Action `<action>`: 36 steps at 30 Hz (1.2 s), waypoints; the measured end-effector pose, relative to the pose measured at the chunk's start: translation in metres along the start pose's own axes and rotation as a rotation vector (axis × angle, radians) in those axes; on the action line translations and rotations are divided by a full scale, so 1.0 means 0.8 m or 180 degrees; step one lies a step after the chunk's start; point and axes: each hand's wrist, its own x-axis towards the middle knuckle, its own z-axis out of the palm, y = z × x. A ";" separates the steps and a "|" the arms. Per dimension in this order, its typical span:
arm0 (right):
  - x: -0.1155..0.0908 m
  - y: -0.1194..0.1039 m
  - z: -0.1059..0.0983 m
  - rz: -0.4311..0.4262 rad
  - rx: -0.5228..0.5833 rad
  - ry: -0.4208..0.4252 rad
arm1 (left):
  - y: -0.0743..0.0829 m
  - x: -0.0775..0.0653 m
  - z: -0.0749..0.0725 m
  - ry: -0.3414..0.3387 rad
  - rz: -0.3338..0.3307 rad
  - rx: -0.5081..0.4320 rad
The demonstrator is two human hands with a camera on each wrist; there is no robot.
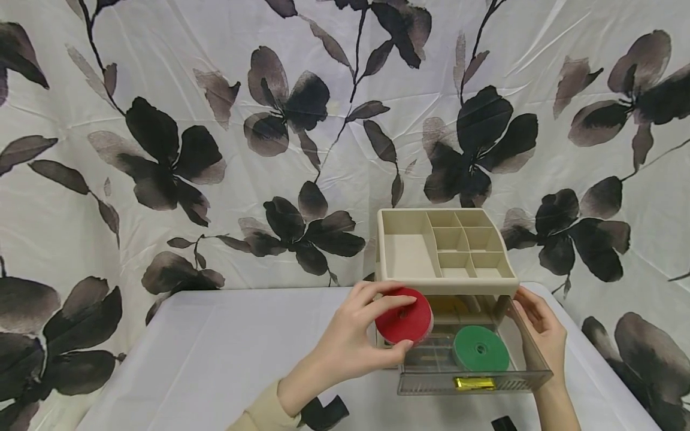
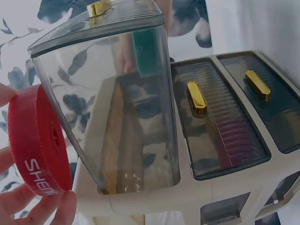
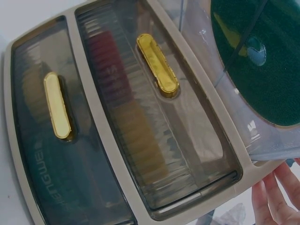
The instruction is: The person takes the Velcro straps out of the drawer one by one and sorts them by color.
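My left hand (image 1: 345,338) grips a red roll of tape (image 1: 401,328) over the left side of the pulled-out drawer (image 1: 428,383), thumb and fingers spread round its rim. White lettering shows on the roll's edge in the left wrist view. Inside the clear drawer, a green roll (image 1: 481,350) lies flat behind the gold handle (image 1: 474,383). My right hand (image 1: 547,332) is at the drawer's right side, its extended fingers touching the beige organizer (image 3: 262,173) in the right wrist view.
Compartments form the organizer's top tray (image 1: 409,254). Two closed drawers lie below the open one; the middle drawer (image 3: 201,126) shows red and yellow rolls, the lowest drawer (image 3: 84,173) yellow and green. Black pieces (image 1: 326,413) lie on the white table (image 1: 226,341). A floral cloth (image 1: 215,120) hangs behind.
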 end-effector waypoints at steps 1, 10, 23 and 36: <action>0.000 0.000 0.000 -0.0004 0.0016 -0.0007 | -0.001 -0.002 -0.001 0.0036 -0.0008 -0.0009; -0.002 0.002 0.002 -0.0007 0.0138 0.0026 | -0.012 -0.025 -0.002 0.0297 -0.0149 0.0058; -0.001 -0.001 0.001 -0.0062 0.0161 -0.0019 | -0.039 -0.050 0.000 0.0671 -0.0416 0.0219; -0.001 0.000 0.001 -0.0068 0.0094 -0.0017 | -0.087 -0.059 0.017 0.0807 -0.0842 0.0524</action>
